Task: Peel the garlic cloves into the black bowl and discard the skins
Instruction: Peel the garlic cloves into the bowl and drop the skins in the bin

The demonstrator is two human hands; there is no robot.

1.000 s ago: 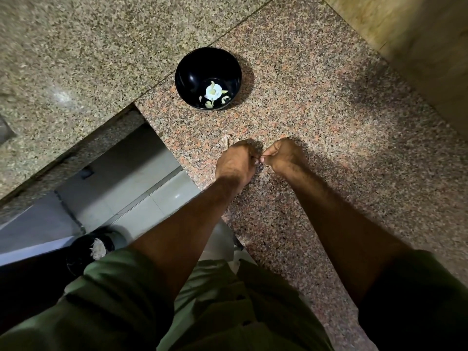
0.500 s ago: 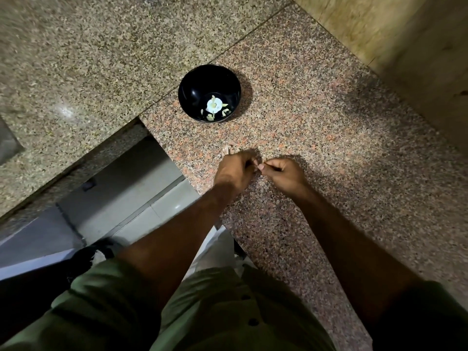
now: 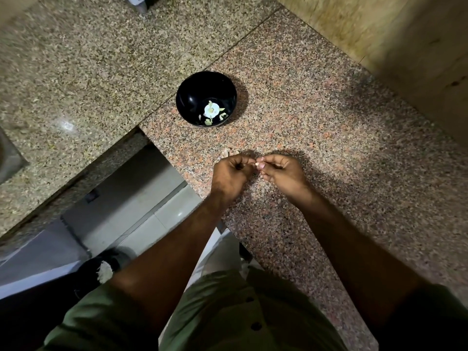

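Garlic clove (image 3: 257, 164), a small pale piece, sits pinched at the fingertips of the right hand (image 3: 281, 173), whose fingers curl in around it just above the bench (image 3: 329, 138). The left hand (image 3: 231, 173) is close beside it, fingers bent inward toward the clove; it looks to be picking at the skin, though what it has hold of is too small to tell. Just beyond the left hand a scrap of papery skins (image 3: 226, 152) lies on the granite. Farther out stands the black bowl (image 3: 206, 98), well apart from both hands, with a few pale peeled cloves (image 3: 212, 111) at its bottom. Down on the floor to the left a dark bin (image 3: 101, 269) shows something whitish inside, likely discarded skin. By my reading the job is partway along: some cloves are in the bowl, one is being stripped, and the loose skin on the bench is not yet thrown away.
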